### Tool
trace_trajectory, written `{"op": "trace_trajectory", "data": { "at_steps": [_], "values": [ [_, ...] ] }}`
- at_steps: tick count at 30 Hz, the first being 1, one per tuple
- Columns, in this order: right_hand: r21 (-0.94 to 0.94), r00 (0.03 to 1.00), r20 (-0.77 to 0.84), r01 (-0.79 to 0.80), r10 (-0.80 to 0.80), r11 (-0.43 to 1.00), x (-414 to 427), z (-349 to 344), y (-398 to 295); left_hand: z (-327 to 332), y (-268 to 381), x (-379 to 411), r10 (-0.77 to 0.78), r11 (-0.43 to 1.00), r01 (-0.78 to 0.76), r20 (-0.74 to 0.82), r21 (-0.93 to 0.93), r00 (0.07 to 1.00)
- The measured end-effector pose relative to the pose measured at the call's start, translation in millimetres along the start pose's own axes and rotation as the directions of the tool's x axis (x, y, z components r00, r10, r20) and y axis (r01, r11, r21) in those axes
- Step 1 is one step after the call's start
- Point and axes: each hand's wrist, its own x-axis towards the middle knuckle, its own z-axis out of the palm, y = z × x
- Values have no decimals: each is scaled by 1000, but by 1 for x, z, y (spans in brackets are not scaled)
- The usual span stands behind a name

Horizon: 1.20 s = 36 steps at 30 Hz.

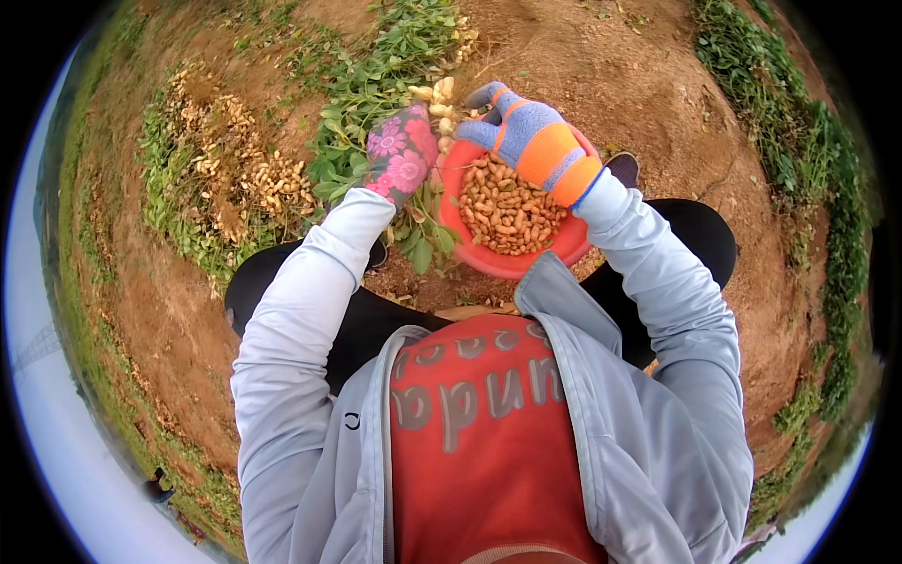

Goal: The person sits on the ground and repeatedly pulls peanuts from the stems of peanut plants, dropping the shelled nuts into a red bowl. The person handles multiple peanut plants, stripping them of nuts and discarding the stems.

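My left hand (402, 151), in a dark glove with pink flowers, is closed around the stems of a peanut plant. A cluster of pale peanut pods (442, 106) sticks out past its fingers, and leaves (421, 247) hang below the wrist. My right hand (525, 134), in a blue and orange knit glove, is just right of the cluster with thumb and fingers apart. Whether its fingertips touch a pod or root is hard to see. Beneath the right hand stands a red plastic basin (486, 262), partly filled with loose peanuts (507, 211).
Pulled peanut plants (380, 70) lie beyond my left hand. A larger heap of plants with pods (246, 169) lies to the left on reddish soil (599, 63). Green plants (796, 141) run along the right. My shoe (623, 169) is beside the basin; another person (156, 488) is far off.
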Motion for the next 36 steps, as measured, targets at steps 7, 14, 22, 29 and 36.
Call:
{"op": "trace_trajectory", "data": {
  "at_steps": [7,14,22,29,36],
  "values": [
    [-68,998,-66,-22,17,997,12,20,-10,1,6,1,217,976,-218,-85,-5,972],
    [212,999,24,-36,31,977,27,23,8,-2,12,5,150,989,-149,-62,23,987],
    [277,992,-112,84,-54,957,34,26,6,-9,14,8,197,974,-206,-104,-93,975],
    [293,1000,11,4,-7,956,39,24,6,18,-11,13,260,964,-266,-138,-22,956],
    [327,996,-25,-76,89,942,43,26,-1,1,0,8,308,950,-313,-139,-12,941]
  ]
}}
